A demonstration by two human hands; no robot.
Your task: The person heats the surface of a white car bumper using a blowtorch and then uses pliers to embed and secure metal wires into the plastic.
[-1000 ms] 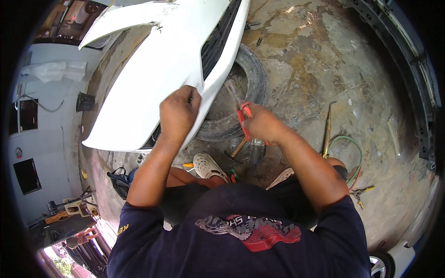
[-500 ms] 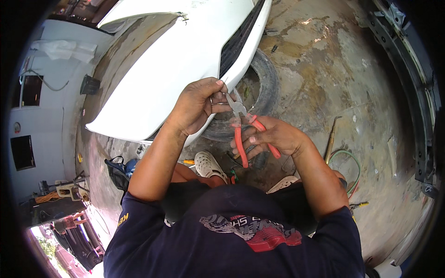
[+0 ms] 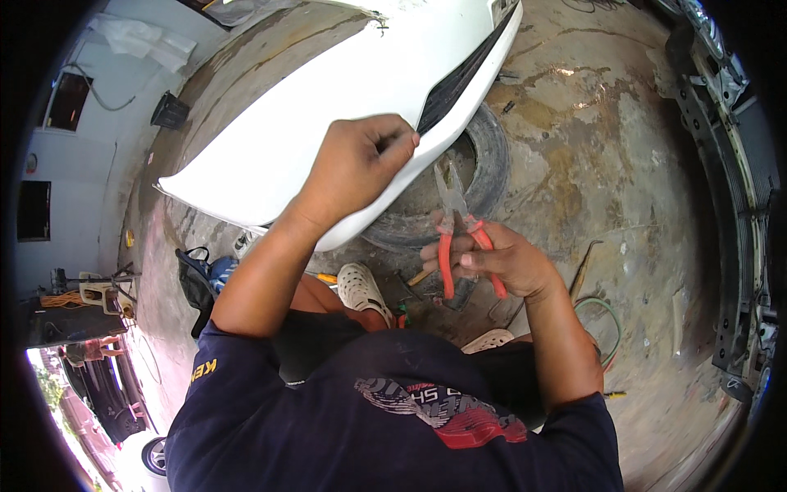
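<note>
My left hand (image 3: 352,168) is curled closed over the edge of a white car bumper (image 3: 262,160), thumb against the bent forefinger. Whatever its fingers pinch, if anything, is hidden or too small to make out. In my right hand (image 3: 520,262) is a pair of pliers (image 3: 445,266) with red handles. The handles are spread, and the metal jaws point away from me, apart from the left hand. Beneath the bumper's right edge lies a black tire (image 3: 493,160) on the floor, with a dark slatted opening (image 3: 459,74) of the bumper above it.
On the right floor lie a long tool with a hooked tip (image 3: 583,271) and a green hose (image 3: 613,320). A large dark car part (image 3: 711,156) runs along the right side. A black bag (image 3: 195,287) sits left of my legs; a dark bin (image 3: 170,111) stands by the wall.
My left hand has come away from the plier jaws, turning its back upward over the bumper. The pliers have shifted slightly right in my right hand's hold. The whole view has shifted a little.
</note>
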